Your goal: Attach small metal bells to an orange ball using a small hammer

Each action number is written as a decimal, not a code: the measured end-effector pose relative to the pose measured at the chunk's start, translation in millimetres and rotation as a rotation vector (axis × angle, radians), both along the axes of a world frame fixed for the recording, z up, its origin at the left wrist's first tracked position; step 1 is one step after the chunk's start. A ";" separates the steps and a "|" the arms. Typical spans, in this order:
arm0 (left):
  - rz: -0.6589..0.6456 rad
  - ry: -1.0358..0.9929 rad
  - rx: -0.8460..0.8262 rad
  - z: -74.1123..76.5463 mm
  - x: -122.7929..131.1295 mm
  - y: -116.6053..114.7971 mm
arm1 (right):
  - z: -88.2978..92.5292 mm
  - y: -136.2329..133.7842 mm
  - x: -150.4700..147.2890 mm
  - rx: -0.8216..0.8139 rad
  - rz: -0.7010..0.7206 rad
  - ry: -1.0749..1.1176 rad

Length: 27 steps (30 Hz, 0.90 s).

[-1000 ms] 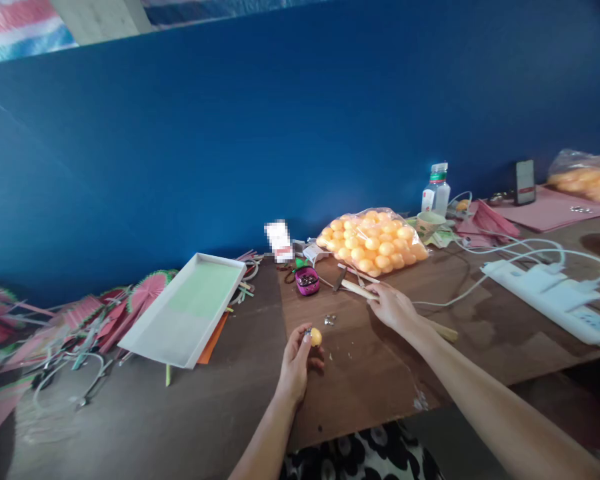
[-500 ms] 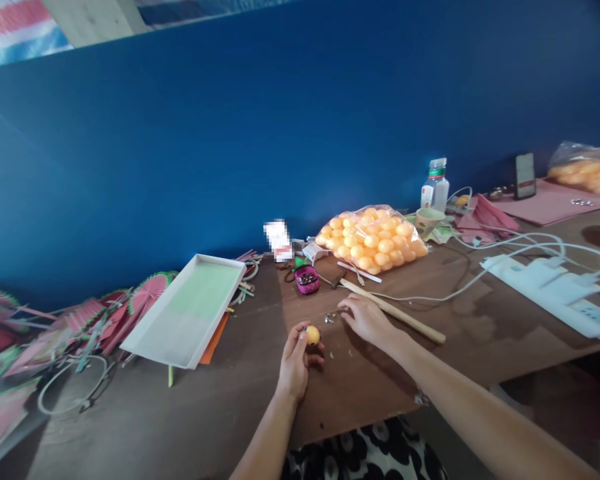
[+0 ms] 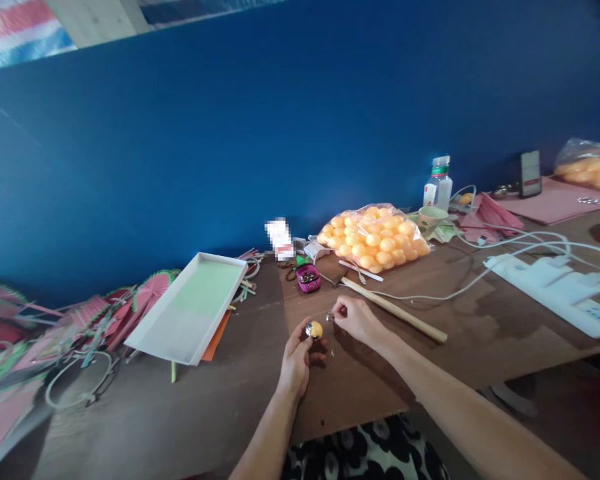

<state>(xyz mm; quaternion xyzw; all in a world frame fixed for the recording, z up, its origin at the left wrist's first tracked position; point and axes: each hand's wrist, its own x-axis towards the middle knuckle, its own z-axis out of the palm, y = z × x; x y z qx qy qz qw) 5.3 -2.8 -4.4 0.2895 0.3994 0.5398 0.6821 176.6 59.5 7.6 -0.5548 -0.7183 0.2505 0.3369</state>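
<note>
My left hand (image 3: pixel 296 363) is closed around a small orange ball (image 3: pixel 316 330), which shows a shiny silvery patch on its left side. Just to the right, my right hand (image 3: pixel 357 319) has thumb and fingers pinched together low over the table. Small shiny metal pieces (image 3: pixel 329 317) are right by those fingertips; whether one of them is in the pinch I cannot tell. Beyond my hands, a small purple container (image 3: pixel 308 279) holds dark and shiny bits. A hammer with a pale wooden handle (image 3: pixel 395 310) lies behind my right hand.
A clear bag of orange balls (image 3: pixel 375 240) rests near the blue partition (image 3: pixel 280 120). On the left are a white tray (image 3: pixel 165 333) and pink paper fans (image 3: pixel 155 290). At right lie a white power strip (image 3: pixel 545 290) and cables; a plastic bottle (image 3: pixel 437 187) stands behind.
The ball in my left hand has turned, with more silvery surface showing. My right hand's fingers have drawn into a pinch by the metal pieces.
</note>
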 end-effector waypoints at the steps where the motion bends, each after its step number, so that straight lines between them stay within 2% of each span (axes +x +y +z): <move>1: -0.005 0.011 -0.004 0.2 -0.1 -0.4 | 2.2 -3.1 -2.1 -0.041 0.002 0.078; 5: -0.039 0.045 0.000 -0.3 -0.9 -2.1 | 10.4 -17.9 -9.5 -0.275 0.085 0.431; 9: -0.036 0.080 0.007 -1.5 -1.2 -2.3 | 16.6 -31.9 -15.5 -0.436 0.124 0.617; 15: -0.022 0.118 0.015 -0.3 -0.2 -2.1 | 19.9 -41.2 -19.8 -0.493 0.099 0.750; 21: -0.034 0.143 0.043 0.7 0.3 -2.4 | 20.7 -45.0 -19.1 -0.575 0.136 0.896; 27: -0.040 0.145 0.042 0.8 1.1 -3.0 | 19.3 -49.3 -18.1 -0.579 0.108 0.892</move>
